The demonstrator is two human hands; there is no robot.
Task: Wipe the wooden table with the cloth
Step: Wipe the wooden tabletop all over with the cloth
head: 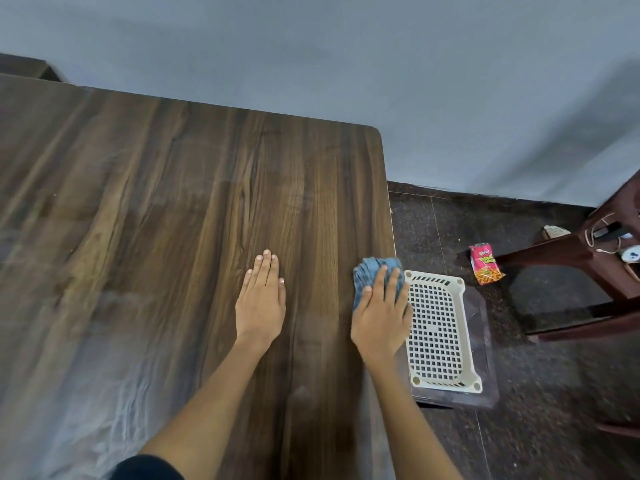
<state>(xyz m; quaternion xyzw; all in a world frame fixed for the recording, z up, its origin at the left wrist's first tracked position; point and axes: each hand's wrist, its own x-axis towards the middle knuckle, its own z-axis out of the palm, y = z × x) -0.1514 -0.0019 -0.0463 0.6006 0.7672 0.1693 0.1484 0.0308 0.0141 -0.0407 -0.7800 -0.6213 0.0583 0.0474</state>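
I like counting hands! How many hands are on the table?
2. The left hand lies flat on the bare wooden table. The right hand presses the blue cloth at the table's right edge. None look hidden.

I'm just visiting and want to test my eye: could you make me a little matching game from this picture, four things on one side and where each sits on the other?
Things:
1. cloth
2. left hand
3. basket
4. snack packet

Places:
A. flat on the bare table
B. on the floor near the chair
C. under the right hand at the table's edge
D. on the floor beside the table

Pairs: 1-C, 2-A, 3-D, 4-B
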